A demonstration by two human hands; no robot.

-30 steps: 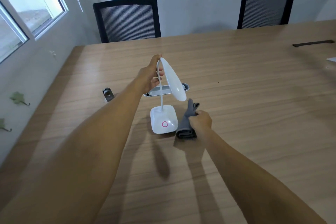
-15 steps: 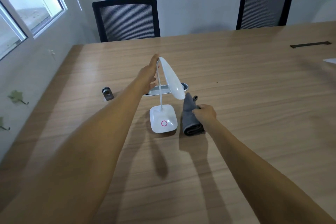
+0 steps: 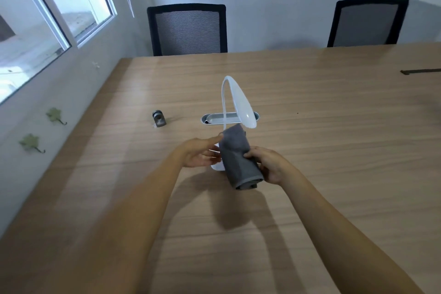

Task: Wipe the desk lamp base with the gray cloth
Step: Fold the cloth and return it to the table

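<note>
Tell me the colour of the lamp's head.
White, glossy: the lamp head, clearest in the head view.

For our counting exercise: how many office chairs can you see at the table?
2. One chair stands at the table's far edge, left of centre near the window; the other chair stands at the far right. More may sit outside the view.

Showing a wide wooden table [image 3: 322, 141] with pale brown grain, running from the near edge up to the wall side. Standing on it, near the middle, a white desk lamp [image 3: 239, 102], its base [image 3: 216, 166] mostly hidden. Lying just behind the lamp, an oval silver cable slot [image 3: 214, 119] set into the surface. Sitting to the left, well apart, a small gray metal object [image 3: 159, 118]. Lying at the far right edge, a thin dark strip [image 3: 421, 71].
</note>
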